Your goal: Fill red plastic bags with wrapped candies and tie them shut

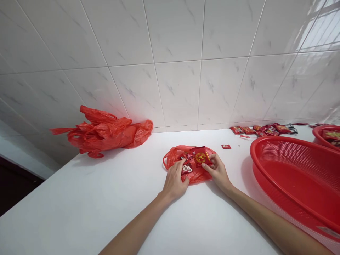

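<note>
On the smooth white countertop (106, 198), a thin, crinkled red plastic bag (174, 157) lies flat mid-table with glossy packets on it. The left hand (175, 179) curls its fingers onto a small dark sachet (187, 169). The right hand (218, 170) pinches the edge of a square red foil packet (202, 156) bearing a gold emblem. A red mesh plastic basket (292, 177) sits just right; a bunched red bag (106, 132) rests against the tiled wall.

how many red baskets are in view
2: a big basket at the right beside the right hand, and another basket behind it at the right edge, only partly in view.
</note>
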The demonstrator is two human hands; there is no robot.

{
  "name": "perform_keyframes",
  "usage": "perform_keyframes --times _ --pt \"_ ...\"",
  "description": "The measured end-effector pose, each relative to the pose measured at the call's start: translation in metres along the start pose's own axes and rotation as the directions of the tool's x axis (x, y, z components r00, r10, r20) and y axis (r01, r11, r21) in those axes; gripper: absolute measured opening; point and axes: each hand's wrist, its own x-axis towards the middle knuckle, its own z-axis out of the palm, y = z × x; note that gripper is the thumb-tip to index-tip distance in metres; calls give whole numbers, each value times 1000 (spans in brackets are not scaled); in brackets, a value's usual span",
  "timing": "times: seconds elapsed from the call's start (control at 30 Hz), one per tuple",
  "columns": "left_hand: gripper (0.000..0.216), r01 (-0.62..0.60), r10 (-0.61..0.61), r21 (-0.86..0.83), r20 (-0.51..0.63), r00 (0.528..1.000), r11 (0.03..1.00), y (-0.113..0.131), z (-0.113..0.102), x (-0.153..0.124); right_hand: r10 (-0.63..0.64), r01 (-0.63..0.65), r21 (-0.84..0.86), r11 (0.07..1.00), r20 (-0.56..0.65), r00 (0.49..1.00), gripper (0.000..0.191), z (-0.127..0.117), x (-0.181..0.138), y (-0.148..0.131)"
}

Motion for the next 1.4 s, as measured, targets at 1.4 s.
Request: perform_keyframes --times 1.4 --pt "51 189 -232 -606 8 973 773 11 -5 4 129 -138 56 989 135 982 33 7 -33 -21"
